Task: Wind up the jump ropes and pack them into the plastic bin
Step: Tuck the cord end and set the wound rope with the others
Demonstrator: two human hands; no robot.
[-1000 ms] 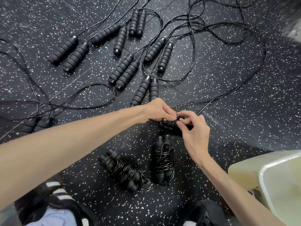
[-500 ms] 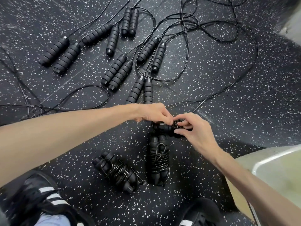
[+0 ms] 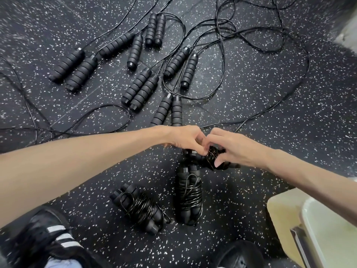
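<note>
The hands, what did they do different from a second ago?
Both hands, left and right, sank lower onto the rope bundle, still pinching its cord; a loose tail still trails away. The two wound bundles and the unwound ropes stayed put.

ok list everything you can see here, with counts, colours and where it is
wound jump rope bundles: two finished, black, on the floor near the person; a third in the hands
unwound jump ropes: six handle pairs visible, black foam grips with thin black cords, spread across the far floor
speckled rubber floor: black with white flecks
plastic bin: one, pale, lower right, partly in frame
shoes: black, one with white stripes, bottom edge
left hand: pinches the third bundle
right hand: grips the same bundle
</note>
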